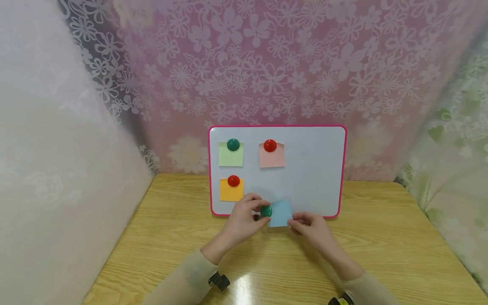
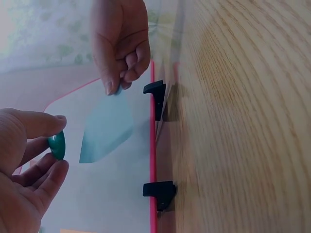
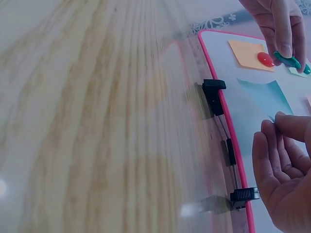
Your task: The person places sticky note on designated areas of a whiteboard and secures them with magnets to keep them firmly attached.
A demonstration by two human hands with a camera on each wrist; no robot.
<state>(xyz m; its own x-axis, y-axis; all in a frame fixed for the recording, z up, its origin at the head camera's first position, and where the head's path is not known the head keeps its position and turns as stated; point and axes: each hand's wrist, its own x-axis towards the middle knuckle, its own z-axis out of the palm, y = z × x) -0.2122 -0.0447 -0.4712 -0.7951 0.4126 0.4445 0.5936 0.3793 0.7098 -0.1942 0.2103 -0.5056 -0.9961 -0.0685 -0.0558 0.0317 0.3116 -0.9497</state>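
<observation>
Between thumb and fingers, my left hand (image 1: 245,216) pinches a round green magnet (image 2: 57,145). My right hand (image 1: 314,231) pinches a blue sticky note (image 1: 281,213) by its lower right corner. Both are in front of the lower middle of a whiteboard (image 1: 312,169) with a pink frame. In the left wrist view the magnet is apart from the note. On the board, a green note (image 1: 231,159) hangs under a green magnet (image 1: 233,145), a pink note (image 1: 272,160) under a red magnet (image 1: 270,145), and an orange note (image 1: 231,194) under another red magnet (image 1: 234,181).
The whiteboard stands on a wooden table (image 1: 167,212), leaning back toward a flowered pink curtain (image 1: 244,76). Black clips (image 3: 214,92) grip its lower edge, and a thin wire stand shows beside them. Pale walls or cloths rise at both sides.
</observation>
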